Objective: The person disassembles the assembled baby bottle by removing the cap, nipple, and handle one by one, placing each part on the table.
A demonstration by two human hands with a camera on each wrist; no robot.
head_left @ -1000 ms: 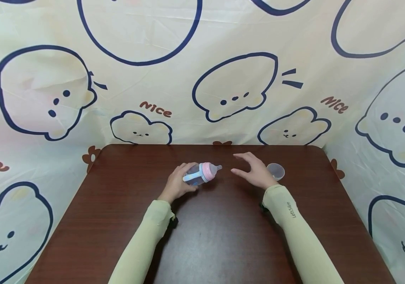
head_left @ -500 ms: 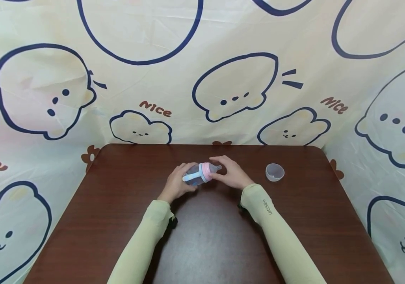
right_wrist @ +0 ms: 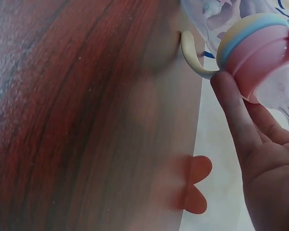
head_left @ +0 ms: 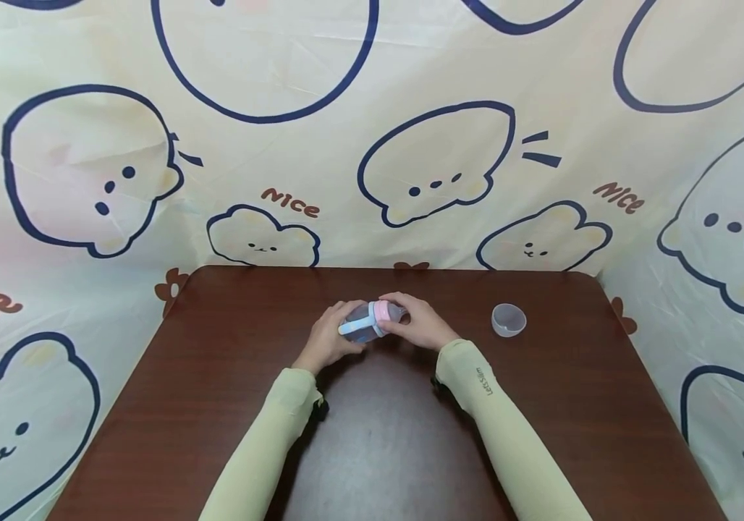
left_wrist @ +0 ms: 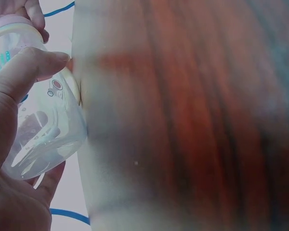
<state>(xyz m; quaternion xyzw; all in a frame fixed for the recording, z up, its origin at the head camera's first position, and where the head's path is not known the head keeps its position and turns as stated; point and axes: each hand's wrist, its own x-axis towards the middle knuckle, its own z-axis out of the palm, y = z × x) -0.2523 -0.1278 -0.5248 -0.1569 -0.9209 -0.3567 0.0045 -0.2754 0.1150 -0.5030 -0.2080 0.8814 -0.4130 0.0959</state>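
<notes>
A clear baby bottle (head_left: pixel 360 327) with a pink collar and blue handles is tilted to the right above the table. My left hand (head_left: pixel 328 340) grips its body from the left; in the left wrist view the thumb lies across the clear bottle (left_wrist: pixel 53 134). Around the pink collar (right_wrist: pixel 265 55) close the fingers and thumb of my right hand (head_left: pixel 425 324). The clear nipple (right_wrist: pixel 282 89) points toward the right palm and is partly hidden by the hand in the head view.
A small clear cup-shaped cap (head_left: pixel 509 320) stands on the brown wooden table (head_left: pixel 411 449), right of the right hand. Behind the table and at its sides hangs a cream cloth (head_left: pixel 333 159) with blue cartoon outlines.
My right hand has moved left from near the clear cap to the bottle and now grips its pink collar. The left hand has kept its hold on the bottle.
</notes>
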